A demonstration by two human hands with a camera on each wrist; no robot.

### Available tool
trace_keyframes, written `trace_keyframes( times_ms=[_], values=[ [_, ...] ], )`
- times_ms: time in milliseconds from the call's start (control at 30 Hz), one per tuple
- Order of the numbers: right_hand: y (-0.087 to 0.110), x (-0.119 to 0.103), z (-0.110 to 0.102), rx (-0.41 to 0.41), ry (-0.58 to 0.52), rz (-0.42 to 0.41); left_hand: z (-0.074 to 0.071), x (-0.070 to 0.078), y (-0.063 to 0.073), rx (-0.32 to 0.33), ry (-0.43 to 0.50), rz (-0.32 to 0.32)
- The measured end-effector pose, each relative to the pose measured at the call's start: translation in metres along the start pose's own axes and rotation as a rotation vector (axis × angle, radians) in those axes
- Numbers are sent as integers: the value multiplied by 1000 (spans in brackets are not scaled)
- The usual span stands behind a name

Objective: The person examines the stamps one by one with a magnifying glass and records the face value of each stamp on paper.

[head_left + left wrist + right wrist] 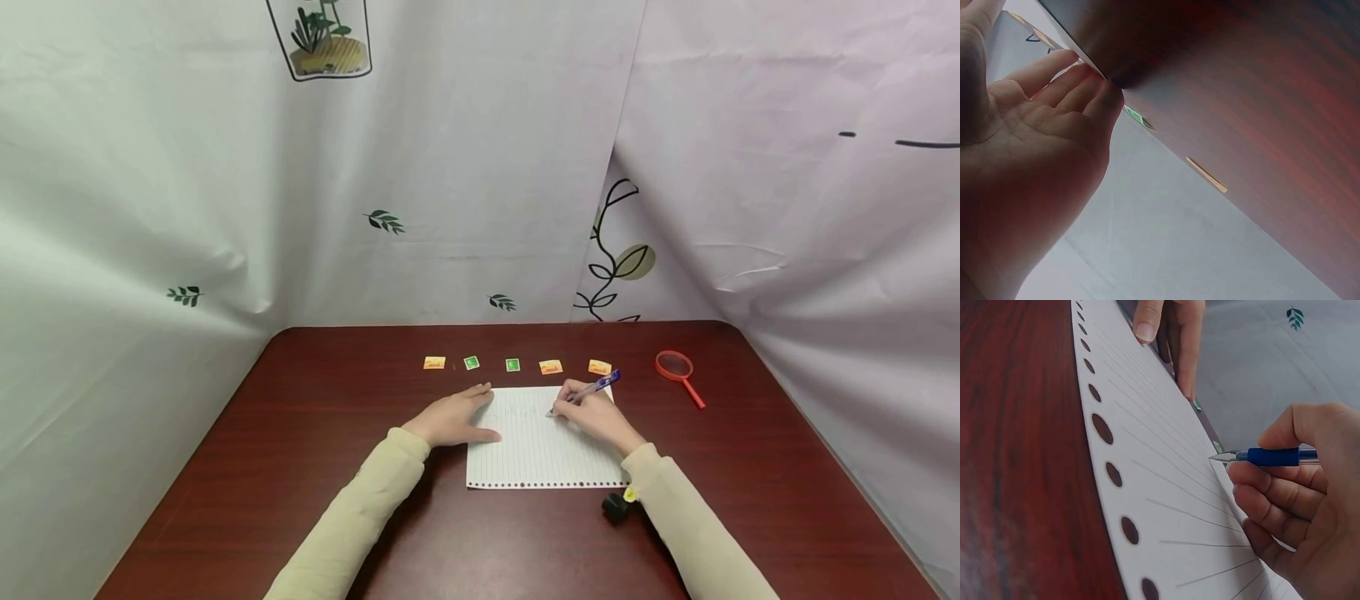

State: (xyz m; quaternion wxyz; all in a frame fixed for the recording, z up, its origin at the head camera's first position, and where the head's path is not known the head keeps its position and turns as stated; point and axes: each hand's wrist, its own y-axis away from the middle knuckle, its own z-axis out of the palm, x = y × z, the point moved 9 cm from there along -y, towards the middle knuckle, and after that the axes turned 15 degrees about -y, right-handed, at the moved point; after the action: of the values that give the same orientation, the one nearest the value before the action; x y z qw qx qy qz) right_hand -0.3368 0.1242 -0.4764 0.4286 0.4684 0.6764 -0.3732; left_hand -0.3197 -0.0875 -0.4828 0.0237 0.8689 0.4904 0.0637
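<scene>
- While the left hand (452, 418), thumb apart from outstretched fingers, lies lower centre of the frame, it touches the left edge of a white lined paper sheet (543, 457).
- Just right, the right hand (597, 414) pinches a blue-and-clear plastic pen (1269, 457) (tip at the paper).
- Farther right: a red round magnifying glass (683, 379).
</scene>
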Motion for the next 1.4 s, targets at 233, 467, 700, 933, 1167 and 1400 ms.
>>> trace_keyframes(
  times_ms=[233,467,700,933,1167,1400],
  values=[
    [0,-2,-2,15,8,-32,-1,1,1,-4,3,1],
    [1,0,-5,31,-1,-4,-1,1,0,-3,5,1],
    [0,3,-4,14,-6,28,-2,2,1,-14,17,-9],
    [1,3,-8,28,5,27,-2,3,1,-11,18,1],
    [-1,3,-8,20,4,1,-2,1,0,-17,12,-3],
    [-1,5,-9,25,-3,14,-1,1,0,-11,21,-6]
  ],
)
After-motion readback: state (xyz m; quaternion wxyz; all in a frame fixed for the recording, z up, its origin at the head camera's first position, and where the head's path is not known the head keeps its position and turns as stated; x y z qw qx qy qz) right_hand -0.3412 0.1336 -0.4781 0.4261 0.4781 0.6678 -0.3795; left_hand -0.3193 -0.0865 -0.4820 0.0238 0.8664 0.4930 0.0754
